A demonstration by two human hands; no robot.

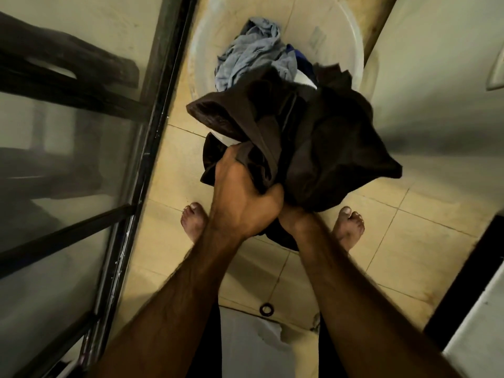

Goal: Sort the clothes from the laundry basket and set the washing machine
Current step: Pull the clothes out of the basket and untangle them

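Observation:
A dark brown garment (327, 137) hangs bunched in the air above the floor. My left hand (242, 197) grips its folds from the left, fingers curled into the cloth. My right hand (293, 218) sits just under the bundle and is mostly hidden by the cloth and my left hand; it seems to hold the garment from below. Behind it stands a round white laundry basket (346, 34) with a crumpled light blue garment (253, 55) and some dark blue cloth (300, 57) inside.
My bare feet (193, 222) stand on beige floor tiles (409, 227). A dark-framed glass door (131, 170) runs along the left. A white appliance or wall (436, 77) rises on the right. A small floor drain (266, 309) lies near my legs.

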